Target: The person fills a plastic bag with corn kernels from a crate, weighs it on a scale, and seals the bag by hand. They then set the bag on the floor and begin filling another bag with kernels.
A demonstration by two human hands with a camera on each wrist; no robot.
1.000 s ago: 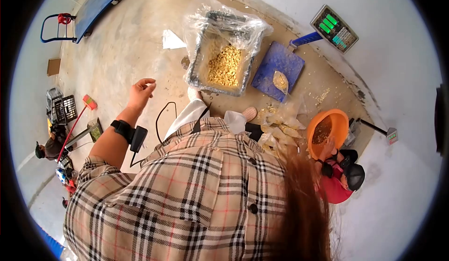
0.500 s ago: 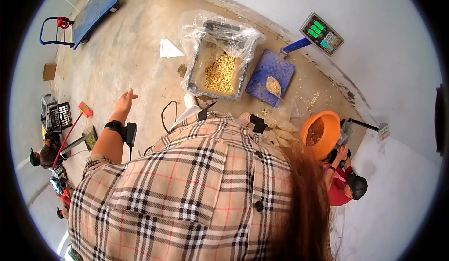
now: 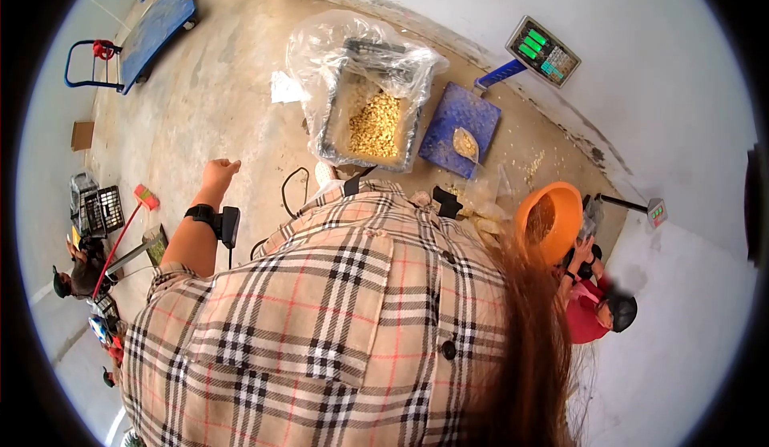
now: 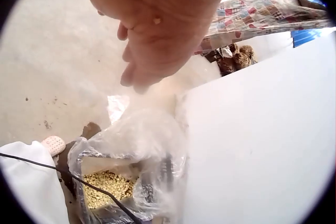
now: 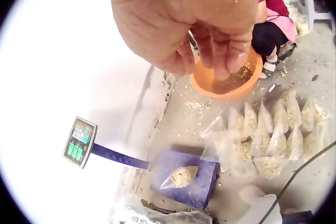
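My left hand (image 3: 218, 179) hangs out to the left, apart from everything, its fingers loosely bent. In the left wrist view a small pale crumb sticks to the left hand (image 4: 152, 35). My right hand (image 5: 194, 29) holds nothing; its fingers curve loosely in the right wrist view, while the head view leaves it hidden. A crate (image 3: 327, 130) lined with clear plastic stands before my feet, with yellow kernel-like pieces (image 3: 375, 126) inside. Beside it, a clear bag of pale pieces (image 3: 465, 142) lies on a blue platform scale (image 3: 439, 138) with a lit display (image 3: 543, 50).
Several filled clear bags (image 5: 278, 113) lie on the floor near the scale. A person in red (image 3: 589, 315) crouches by an orange basin (image 3: 570, 207). At the left are a blue cart (image 3: 156, 34), black crates (image 3: 104, 209) and a broom (image 3: 144, 197). A dark cable (image 4: 100, 187) crosses the left wrist view.
My left arm has lowered and shifted left, and its fingers have drawn in somewhat. The crouching person's hands have moved back from inside the basin. The bag stays on the scale.
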